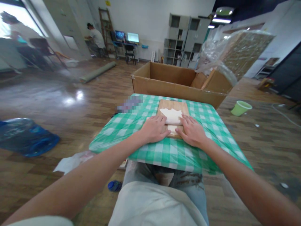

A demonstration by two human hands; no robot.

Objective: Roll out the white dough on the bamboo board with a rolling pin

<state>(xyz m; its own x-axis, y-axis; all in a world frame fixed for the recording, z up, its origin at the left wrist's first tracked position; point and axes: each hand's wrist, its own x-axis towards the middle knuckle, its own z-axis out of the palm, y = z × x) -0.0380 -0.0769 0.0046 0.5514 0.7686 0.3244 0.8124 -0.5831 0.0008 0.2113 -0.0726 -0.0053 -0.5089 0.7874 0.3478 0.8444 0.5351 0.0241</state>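
Note:
A wooden board [177,106] lies on a small table covered with a green-and-white checked cloth [131,125]. Flattened white dough [171,113] is spread on the board. A pale rolling pin [174,121] lies across the dough's near part. My left hand [154,128] rests flat on the pin's left end, fingers stretched out. My right hand [191,130] lies flat on its right end, fingers extended too. A second pale patch of dough [172,128] shows between my hands.
A large open cardboard box [169,83] stands right behind the table, with plastic-wrapped bundles [235,50] at its right. A green cup [241,108] lies on the wooden floor at right, a blue plastic bag [25,136] at left. A person [95,39] sits at desks far back.

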